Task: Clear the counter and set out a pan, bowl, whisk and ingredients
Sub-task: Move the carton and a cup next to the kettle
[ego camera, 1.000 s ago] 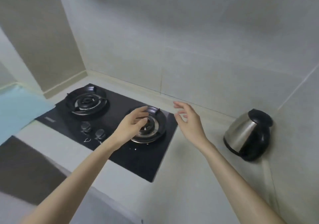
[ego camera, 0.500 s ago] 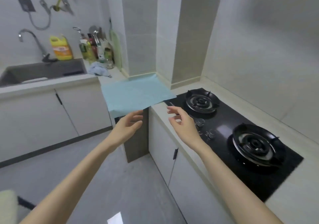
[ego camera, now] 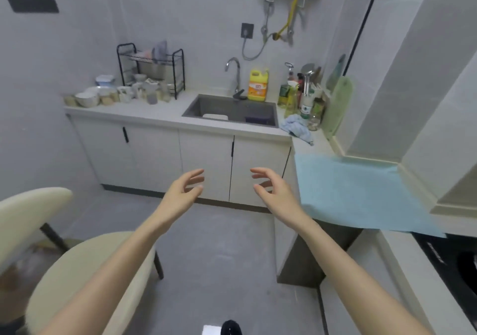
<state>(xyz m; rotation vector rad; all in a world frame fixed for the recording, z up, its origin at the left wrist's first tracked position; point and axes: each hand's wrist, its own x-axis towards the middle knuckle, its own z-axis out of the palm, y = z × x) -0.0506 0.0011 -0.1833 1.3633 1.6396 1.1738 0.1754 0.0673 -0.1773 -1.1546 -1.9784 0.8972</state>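
Head view: counter (ego camera: pixel 165 111) dishes (ego camera: pixel 89 99) blurred.

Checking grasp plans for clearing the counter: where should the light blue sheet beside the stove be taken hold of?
The light blue sheet lies flat, so I'd pinch its near edge, which juts past the counter front, coming from the floor side. Only that overhang seems to offer a grip.

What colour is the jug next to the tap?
Yellow with an orange label, seen in the head view.
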